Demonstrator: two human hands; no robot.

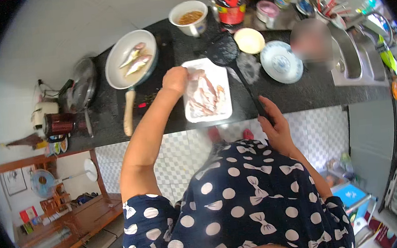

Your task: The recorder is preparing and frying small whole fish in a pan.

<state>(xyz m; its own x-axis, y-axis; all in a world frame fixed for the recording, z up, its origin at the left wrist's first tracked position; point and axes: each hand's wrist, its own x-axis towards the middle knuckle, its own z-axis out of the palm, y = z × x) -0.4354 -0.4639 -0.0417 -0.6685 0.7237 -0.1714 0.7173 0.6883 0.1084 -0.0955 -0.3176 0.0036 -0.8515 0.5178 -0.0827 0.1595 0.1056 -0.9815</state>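
Observation:
My right hand (276,126) grips the handle end of a black slotted spatula (246,81). The spatula's broad head lies beyond the far right corner of a white foam tray (227,100). Several raw fish (208,93) rest in that tray. At its far left corner, my left hand (175,80) has its fingers closed on the end of a raw fish (197,75); the fingertips are partly hidden. Further left stands a frying pan (110,69) with a pale interior and a wooden handle (129,112). Two fish (138,63) lie in its shallow liquid.
Behind the tray are a white cup of brown food (189,17), a cream bowl (249,41) and crumpled plastic film (249,68). A blue-white plate (281,62) sits right, before a steel sink (351,54). A glass lid (83,84) and red kettle (60,123) stand left.

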